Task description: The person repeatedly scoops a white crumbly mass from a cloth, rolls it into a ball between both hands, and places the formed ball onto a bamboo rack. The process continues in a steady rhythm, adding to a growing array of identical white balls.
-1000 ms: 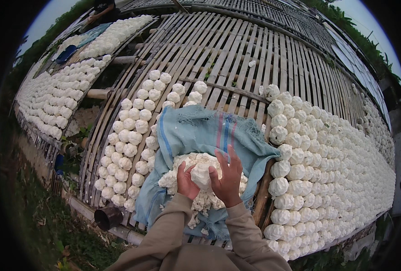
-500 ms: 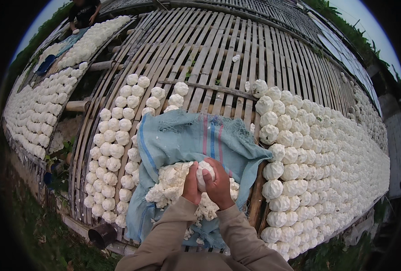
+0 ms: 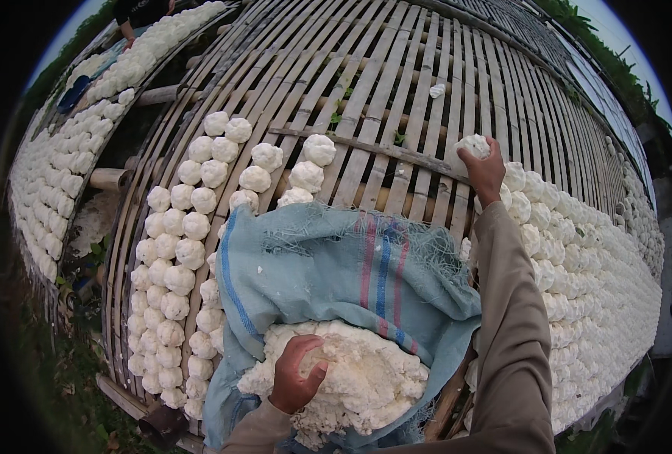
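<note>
A pale, crumbly, dough-like mass point(image 3: 381, 371) lies on a blue-green woven sack point(image 3: 313, 280) with pink and blue stripes. My left hand point(image 3: 296, 374) rests against the left part of this mass, its fingers curved and thumb held apart. With my arm stretched forward, my right hand point(image 3: 486, 170) grips a rough white ball point(image 3: 473, 145) at the far end of the right-hand rows. The ball sits at the bamboo slats; whether its full weight rests there I cannot tell.
Bamboo slats point(image 3: 381, 98) form the platform, with gaps between them. Rows of white balls stand on the left point(image 3: 165, 272) and right point(image 3: 578, 265). A dark can point(image 3: 162, 424) is at the lower left edge. Another person point(image 3: 135, 15) is at the far left platform.
My hands have parted from the ball they cupped together. The right has carried a ball forward and right to the row's end; the left has come down onto the crumbly mass.
</note>
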A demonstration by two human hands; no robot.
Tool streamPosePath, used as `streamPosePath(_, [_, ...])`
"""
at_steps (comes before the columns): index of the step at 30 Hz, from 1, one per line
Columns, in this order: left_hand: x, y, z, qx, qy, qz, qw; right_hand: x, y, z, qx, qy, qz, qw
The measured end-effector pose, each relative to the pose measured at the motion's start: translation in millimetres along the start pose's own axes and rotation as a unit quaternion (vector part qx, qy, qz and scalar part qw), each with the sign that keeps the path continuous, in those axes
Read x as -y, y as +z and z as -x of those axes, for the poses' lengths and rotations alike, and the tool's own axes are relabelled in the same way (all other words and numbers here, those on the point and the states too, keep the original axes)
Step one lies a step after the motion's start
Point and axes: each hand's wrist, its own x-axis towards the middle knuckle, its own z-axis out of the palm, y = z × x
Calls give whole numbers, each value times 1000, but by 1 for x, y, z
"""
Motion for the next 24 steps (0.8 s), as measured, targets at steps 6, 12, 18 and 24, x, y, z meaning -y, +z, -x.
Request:
streamPosePath(6, [11, 4, 14, 13, -5, -55, 998, -27, 45, -41, 145, 39, 232, 961])
streamPosePath(12, [17, 16, 24, -19, 52, -235, 970, 39, -2, 64, 125, -153, 156, 968])
streamPosePath(18, [27, 45, 63, -14, 2, -128, 992, 71, -152, 373, 507, -183, -53, 841])
streamPosePath(24, [36, 97, 51, -60, 54, -243, 967, 54, -120, 450, 366, -178, 55, 912])
